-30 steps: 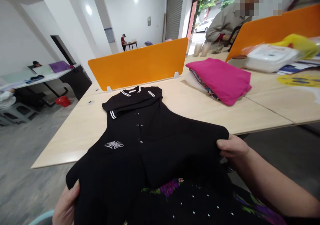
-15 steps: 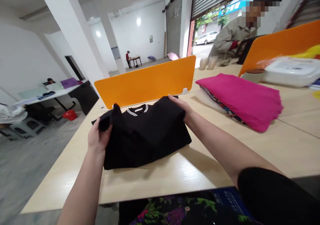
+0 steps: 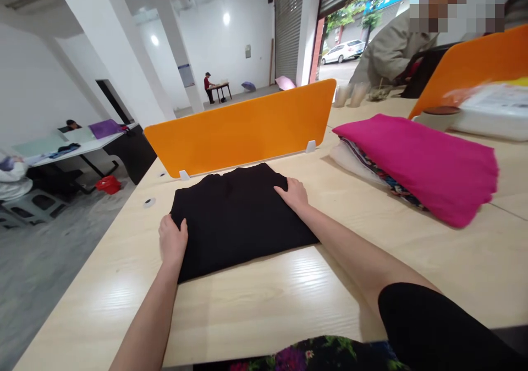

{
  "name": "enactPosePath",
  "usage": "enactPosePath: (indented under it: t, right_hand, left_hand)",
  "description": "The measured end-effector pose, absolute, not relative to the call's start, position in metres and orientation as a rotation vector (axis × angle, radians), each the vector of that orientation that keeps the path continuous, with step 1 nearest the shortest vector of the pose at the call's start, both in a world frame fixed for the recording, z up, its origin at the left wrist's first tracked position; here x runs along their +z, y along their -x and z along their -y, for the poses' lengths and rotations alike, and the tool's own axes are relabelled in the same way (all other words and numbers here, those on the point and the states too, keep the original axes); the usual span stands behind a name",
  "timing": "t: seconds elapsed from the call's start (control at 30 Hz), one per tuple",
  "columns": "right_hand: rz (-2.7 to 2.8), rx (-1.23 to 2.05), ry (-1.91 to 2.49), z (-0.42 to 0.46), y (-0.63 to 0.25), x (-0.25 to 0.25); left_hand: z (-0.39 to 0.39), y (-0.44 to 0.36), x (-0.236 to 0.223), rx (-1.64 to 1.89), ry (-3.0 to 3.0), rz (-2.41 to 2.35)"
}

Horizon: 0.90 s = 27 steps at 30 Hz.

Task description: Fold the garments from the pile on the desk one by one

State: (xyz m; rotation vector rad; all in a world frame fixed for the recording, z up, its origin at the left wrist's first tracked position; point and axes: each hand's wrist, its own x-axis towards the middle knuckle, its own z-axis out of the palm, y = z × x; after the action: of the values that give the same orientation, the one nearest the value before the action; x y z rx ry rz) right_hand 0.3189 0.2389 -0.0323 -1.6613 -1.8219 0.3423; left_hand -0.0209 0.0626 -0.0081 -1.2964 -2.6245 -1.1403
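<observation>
A black shirt (image 3: 239, 222) lies folded into a flat, roughly rectangular shape on the pale wooden table (image 3: 256, 316). My left hand (image 3: 173, 238) grips its left side edge, thumb on top of the cloth and fingers at the outer side. At the upper right edge, my right hand (image 3: 292, 195) holds the shirt the same way, its thumb pointing inward over the fabric. The striped collar is hidden now, and the shirt's far edge is slightly uneven.
An orange divider (image 3: 243, 129) stands behind the shirt. To the right lies a pile of folded cloth with a magenta piece (image 3: 416, 162) on top. A person in a grey jacket (image 3: 383, 49) is beyond it, near plastic cups (image 3: 350, 94) and a second orange divider (image 3: 474, 63).
The shirt's raised upper part has been folded down, covering the white-striped collar. Both hands have lowered from lifting the cloth to its side edges at the table.
</observation>
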Motion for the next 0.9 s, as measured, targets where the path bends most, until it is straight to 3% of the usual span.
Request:
enactPosePath:
  t: [0.1,0.53,0.73,0.9]
  right_hand:
    - [2.025,0.227,1.798,-0.225,-0.314,-0.021]
    - [2.447,0.307,1.957,-0.104,-0.408,0.001]
    - [2.287,0.167,1.633,-0.157,-0.370,0.014]
    - [2.447,0.284,1.435,-0.201,-0.330,-0.012]
  left_hand:
    - [-0.059,0.010,-0.009,-0.700,1.274,2.676]
    - [0.059,0.024,-0.011,-0.231,1.331,2.717]
    - [-0.024,-0.006,0.015,-0.473,1.953,2.182]
    - [-0.105,-0.037,0.005,-0.471,2.174,2.222]
